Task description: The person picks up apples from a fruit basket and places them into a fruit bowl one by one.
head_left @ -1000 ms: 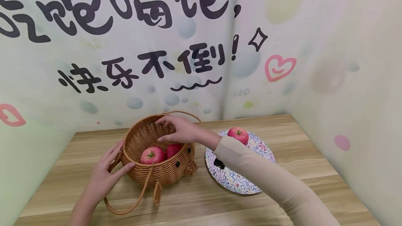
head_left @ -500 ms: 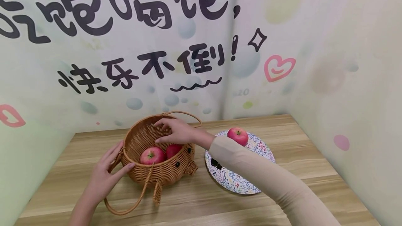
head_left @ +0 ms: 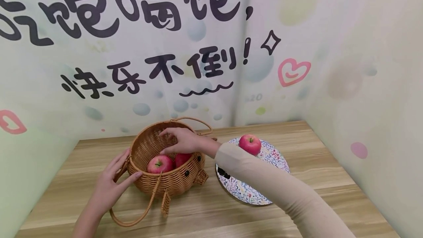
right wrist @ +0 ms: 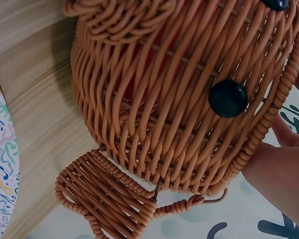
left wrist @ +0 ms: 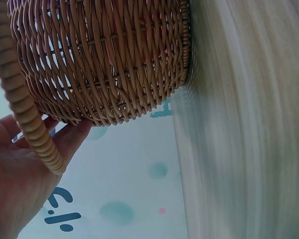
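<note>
Seen from the head camera, the wicker basket (head_left: 175, 186) stands upright on the wooden table (head_left: 198, 217), with two apples in it: one red apple (head_left: 160, 164) at six o'clock inside the rim, and a second apple (head_left: 182, 158) just beside it at about four o'clock, partly hidden. The left hand (head_left: 106, 186) touches the basket at nine o'clock, its thumb spread away from the fingers and resting on the rim while the fingers lie along the outside. The right hand (head_left: 181, 141) reaches over the basket's mouth from three o'clock, fingers slightly bent, thumb spread apart, pinching nothing; whether it touches an apple I cannot tell. One handle (head_left: 132, 224) droops to seven o'clock, the other handle (head_left: 198, 119) stands at one o'clock. At three o'clock from the basket lies a patterned round plate (head_left: 246, 190), a third apple (head_left: 250, 144) at its twelve o'clock, and a beige sleeve (head_left: 274, 184) passing across it.
</note>
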The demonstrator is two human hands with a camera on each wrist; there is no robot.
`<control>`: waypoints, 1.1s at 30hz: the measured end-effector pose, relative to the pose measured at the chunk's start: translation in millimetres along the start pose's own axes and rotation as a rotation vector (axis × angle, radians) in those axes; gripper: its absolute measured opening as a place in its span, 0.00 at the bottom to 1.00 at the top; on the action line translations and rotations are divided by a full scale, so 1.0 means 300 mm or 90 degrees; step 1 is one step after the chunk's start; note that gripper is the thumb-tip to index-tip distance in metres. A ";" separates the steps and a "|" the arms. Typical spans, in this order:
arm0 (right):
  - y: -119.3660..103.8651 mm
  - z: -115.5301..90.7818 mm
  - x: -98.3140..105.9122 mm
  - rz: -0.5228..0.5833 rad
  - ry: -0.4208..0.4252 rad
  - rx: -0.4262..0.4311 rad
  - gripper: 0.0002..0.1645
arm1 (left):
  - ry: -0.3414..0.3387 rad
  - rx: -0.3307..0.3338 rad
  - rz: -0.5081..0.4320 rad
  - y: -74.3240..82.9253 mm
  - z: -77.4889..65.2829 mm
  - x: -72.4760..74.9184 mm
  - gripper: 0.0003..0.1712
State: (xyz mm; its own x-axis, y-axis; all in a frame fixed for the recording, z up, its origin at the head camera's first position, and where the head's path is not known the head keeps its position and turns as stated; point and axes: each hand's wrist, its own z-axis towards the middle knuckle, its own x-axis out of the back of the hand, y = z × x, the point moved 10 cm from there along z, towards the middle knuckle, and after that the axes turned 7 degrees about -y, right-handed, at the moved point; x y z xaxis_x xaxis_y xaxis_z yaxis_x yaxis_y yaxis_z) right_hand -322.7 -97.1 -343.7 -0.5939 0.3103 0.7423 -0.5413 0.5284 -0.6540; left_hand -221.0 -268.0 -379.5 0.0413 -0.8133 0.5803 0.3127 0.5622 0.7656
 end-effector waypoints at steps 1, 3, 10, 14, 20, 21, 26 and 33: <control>0.000 0.001 -0.002 0.003 -0.002 0.000 0.34 | -0.001 0.001 -0.001 0.000 0.000 0.000 0.45; 0.001 0.006 -0.006 0.003 -0.004 0.000 0.34 | -0.002 0.002 0.000 0.001 0.001 -0.001 0.45; 0.011 0.023 -0.022 -0.001 -0.016 -0.007 0.36 | -0.002 0.005 0.008 -0.002 0.001 -0.001 0.45; 0.017 0.032 -0.038 0.004 -0.031 -0.011 0.37 | 0.000 0.005 0.009 -0.002 0.000 -0.001 0.45; 0.013 0.042 -0.045 0.000 -0.033 -0.012 0.36 | 0.004 0.003 0.008 0.000 -0.002 0.001 0.45; 0.013 0.044 -0.045 -0.003 -0.033 -0.012 0.36 | 0.004 0.003 0.008 0.000 -0.002 0.002 0.45; 0.018 0.061 -0.047 -0.010 -0.031 -0.022 0.37 | 0.003 0.005 0.014 -0.002 -0.002 0.003 0.45; 0.040 0.075 -0.049 0.002 -0.040 -0.041 0.38 | -0.003 0.007 0.010 -0.005 0.000 -0.001 0.45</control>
State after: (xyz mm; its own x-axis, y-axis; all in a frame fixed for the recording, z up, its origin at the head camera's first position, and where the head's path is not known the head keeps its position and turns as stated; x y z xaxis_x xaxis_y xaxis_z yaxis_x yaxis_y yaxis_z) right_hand -333.8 -113.2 -365.8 -0.6325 0.2630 0.7285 -0.5014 0.5778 -0.6440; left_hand -221.5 -268.7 -380.9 0.0413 -0.8032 0.5942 0.3013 0.5771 0.7591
